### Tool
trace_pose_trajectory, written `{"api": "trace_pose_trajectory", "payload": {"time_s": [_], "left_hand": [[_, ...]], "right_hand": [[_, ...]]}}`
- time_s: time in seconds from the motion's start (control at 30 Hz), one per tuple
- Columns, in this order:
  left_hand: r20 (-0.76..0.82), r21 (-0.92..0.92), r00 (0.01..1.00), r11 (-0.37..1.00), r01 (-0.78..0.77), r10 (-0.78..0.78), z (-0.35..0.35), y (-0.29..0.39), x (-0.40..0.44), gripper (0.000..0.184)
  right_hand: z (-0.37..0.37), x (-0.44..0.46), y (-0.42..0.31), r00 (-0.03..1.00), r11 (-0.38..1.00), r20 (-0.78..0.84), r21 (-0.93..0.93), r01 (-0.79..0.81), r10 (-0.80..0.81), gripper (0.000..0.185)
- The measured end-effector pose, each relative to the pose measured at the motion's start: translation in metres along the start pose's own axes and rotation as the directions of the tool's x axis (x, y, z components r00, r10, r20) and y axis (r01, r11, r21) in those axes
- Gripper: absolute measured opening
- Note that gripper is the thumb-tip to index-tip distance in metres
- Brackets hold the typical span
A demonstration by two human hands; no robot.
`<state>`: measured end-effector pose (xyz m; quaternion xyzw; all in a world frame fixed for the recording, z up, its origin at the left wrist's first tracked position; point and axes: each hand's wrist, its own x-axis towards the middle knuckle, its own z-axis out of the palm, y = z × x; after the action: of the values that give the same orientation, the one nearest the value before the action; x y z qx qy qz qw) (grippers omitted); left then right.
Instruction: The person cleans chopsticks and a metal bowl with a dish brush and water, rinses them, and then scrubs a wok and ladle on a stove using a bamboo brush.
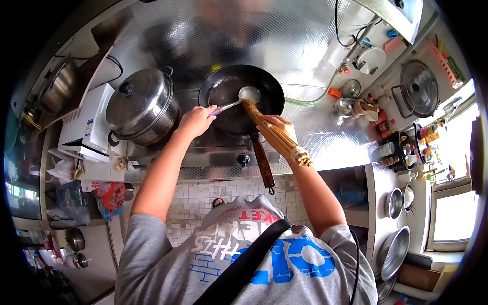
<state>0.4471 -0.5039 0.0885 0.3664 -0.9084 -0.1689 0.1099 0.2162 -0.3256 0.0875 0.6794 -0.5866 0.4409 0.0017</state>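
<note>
My left hand (196,122) is wrapped round the purple handle of a metal ladle (249,94), whose bowl is over the dark wok (223,81). My right hand (279,133) grips a bundled straw brush (277,134), its bristly end touching or very near the ladle bowl. A pale band ties the brush's near end. The wok sits on the stove, its brown handle (263,165) pointing back toward my body. Whether the wok's bottom holds water, I cannot tell.
Left of the wok stands a large lidded steel pot (140,104), with a white appliance (87,122) beyond it. A stove knob (243,159) is at the front. A green hose (310,101), small metal pots and seasoning bottles (387,148) are on the right.
</note>
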Motion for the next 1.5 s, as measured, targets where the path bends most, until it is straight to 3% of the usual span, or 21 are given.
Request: {"api": "trace_pose_trajectory", "payload": {"time_s": [0.07, 0.13, 0.2, 0.27, 0.3, 0.4, 0.47, 0.53, 0.7, 0.73, 0.8, 0.83, 0.93, 1.0, 1.07, 1.23, 1.27, 1.37, 1.4, 1.47, 1.5], "left_hand": [[-0.008, 0.015, 1.0, 1.0, -0.003, 0.003, -0.003, 0.0, 0.004, 0.039], [-0.02, 0.017, 1.0, 1.0, -0.011, 0.012, 0.003, -0.007, 0.004, 0.038], [-0.012, 0.007, 1.0, 1.0, -0.014, 0.014, 0.005, -0.011, 0.005, 0.038], [-0.003, 0.018, 0.999, 0.999, -0.034, 0.034, 0.006, -0.011, 0.006, 0.038], [0.002, 0.034, 0.999, 0.998, -0.052, 0.052, 0.008, -0.011, 0.006, 0.038], [0.003, 0.082, 0.999, 0.995, -0.05, 0.05, 0.006, -0.009, 0.006, 0.039], [0.012, 0.088, 0.998, 0.995, -0.055, 0.054, 0.005, -0.01, 0.006, 0.039], [0.032, 0.132, 0.997, 0.988, -0.078, 0.074, 0.003, -0.004, 0.003, 0.039], [-0.006, 0.232, 0.994, 0.967, -0.107, 0.111, 0.004, -0.009, 0.001, 0.04], [0.004, 0.23, 0.994, 0.967, -0.108, 0.109, 0.006, -0.008, -0.001, 0.04], [0.01, 0.232, 0.995, 0.967, -0.102, 0.102, 0.003, -0.008, -0.003, 0.039], [-0.004, 0.221, 0.995, 0.97, -0.1, 0.103, 0.005, -0.011, -0.004, 0.04], [-0.003, 0.22, 0.998, 0.973, -0.065, 0.067, -0.003, -0.012, -0.006, 0.037], [-0.046, 0.28, 0.993, 0.956, -0.088, 0.105, -0.001, -0.017, -0.004, 0.033], [-0.066, 0.33, 0.991, 0.94, -0.09, 0.118, 0.0, -0.023, 0.0, 0.029], [-0.024, 0.298, 1.0, 0.955, -0.006, 0.014, -0.011, 0.001, 0.0, 0.025], [-0.015, 0.289, 1.0, 0.957, 0.003, 0.002, -0.008, 0.003, 0.003, 0.024], [-0.023, 0.259, 1.0, 0.966, 0.014, -0.008, 0.001, 0.001, 0.009, 0.025], [-0.025, 0.259, 1.0, 0.966, 0.01, -0.003, -0.001, 0.004, 0.006, 0.025], [-0.031, 0.26, 0.999, 0.966, -0.004, 0.012, -0.007, 0.012, 0.005, 0.024], [-0.052, 0.251, 0.999, 0.968, -0.002, 0.015, -0.007, 0.012, 0.006, 0.024]], "right_hand": [[0.003, 0.001, 0.0, 0.962, 0.958, 0.015, -0.091, 0.273, -0.272, 0.025], [-0.01, 0.0, -0.053, 0.999, 0.987, 0.013, 0.155, 0.05, -0.053, 0.026], [-0.007, -0.004, -0.024, 0.984, 0.986, 0.07, 0.052, 0.16, -0.163, 0.029], [-0.009, -0.002, -0.015, 0.997, 0.996, 0.033, 0.058, -0.068, 0.066, 0.03], [-0.005, -0.004, -0.005, 0.995, 0.995, 0.023, -0.017, 0.101, -0.1, 0.03], [-0.021, 0.004, -0.067, 0.982, 0.979, 0.096, 0.134, 0.152, -0.165, 0.032], [-0.013, -0.002, -0.033, 0.97, 0.973, 0.105, 0.106, 0.207, -0.218, 0.031], [-0.017, 0.004, -0.028, 0.994, 0.999, 0.112, 0.046, -0.015, 0.01, 0.029], [-0.005, -0.004, -0.04, 0.927, 0.942, 0.174, 0.1, 0.319, -0.332, 0.033], [-0.017, 0.0, -0.044, 0.977, 0.98, 0.153, 0.156, 0.122, -0.146, 0.032], [-0.013, -0.003, -0.015, 0.987, 0.997, 0.157, 0.078, 0.021, -0.033, 0.031], [-0.009, -0.007, 0.013, 0.974, 0.986, 0.176, -0.057, 0.157, -0.145, 0.027], [-0.037, 0.012, 0.007, 0.982, 0.986, 0.122, -0.107, -0.128, 0.141, 0.024], [-0.041, 0.01, 0.026, 0.994, 0.998, -0.089, 0.008, -0.07, 0.07, 0.025], [-0.041, 0.015, 0.042, 0.955, 0.947, -0.114, 0.208, -0.246, 0.273, 0.023], [-0.021, 0.034, 0.029, 0.998, 0.996, -0.032, -0.074, -0.055, 0.053, 0.021], [-0.017, 0.033, 0.026, 0.99, 0.991, 0.03, 0.008, -0.137, 0.136, 0.02], [-0.014, 0.056, -0.001, 0.994, 0.993, 0.103, -0.106, 0.055, -0.044, 0.023], [-0.017, 0.063, -0.01, 0.987, 0.996, 0.129, -0.019, -0.093, 0.094, 0.024], [-0.012, 0.074, -0.002, 0.988, 0.979, 0.049, 0.132, -0.152, 0.147, 0.024], [-0.006, 0.075, 0.006, 0.997, 0.997, 0.03, 0.037, -0.074, 0.073, 0.021]]}}
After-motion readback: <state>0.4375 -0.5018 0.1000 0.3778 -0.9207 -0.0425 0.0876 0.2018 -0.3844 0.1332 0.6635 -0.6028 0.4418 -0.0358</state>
